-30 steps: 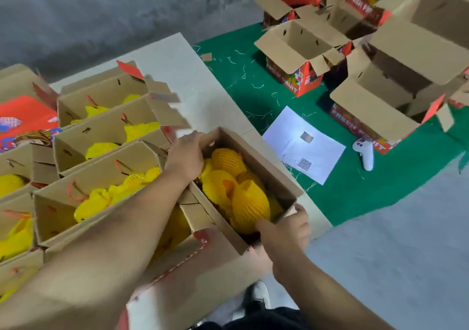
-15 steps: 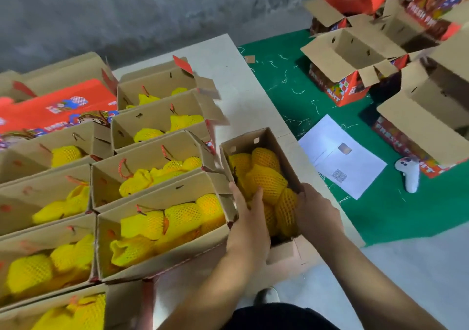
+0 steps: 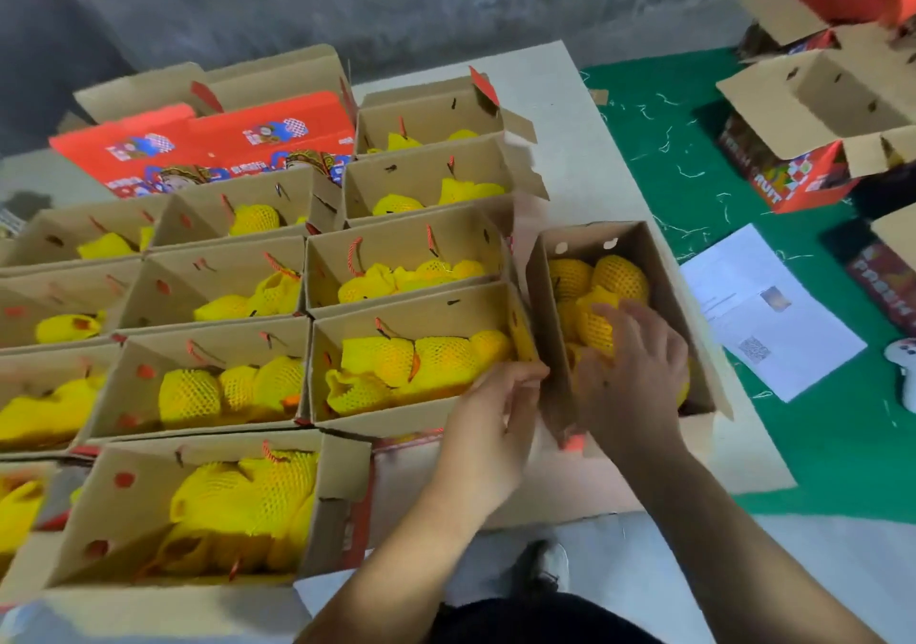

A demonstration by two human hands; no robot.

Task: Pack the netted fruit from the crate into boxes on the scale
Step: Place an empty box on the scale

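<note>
head view: right hand point(image 3: 629, 361) lies spread, fingers nearly straight, on netted fruit point(image 3: 597, 316) inside the open box point(image 3: 555, 326) at the bench point(image 3: 570, 147) edge. left hand point(image 3: 488, 425), fingers loosely curled, seems to touch that box's near left wall, though blur hides the contact. filled boxes point(image 3: 396, 380) stand in rows just beside it.

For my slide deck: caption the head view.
Right hand rests on netted fruit in a box; left hand beside it.
</note>
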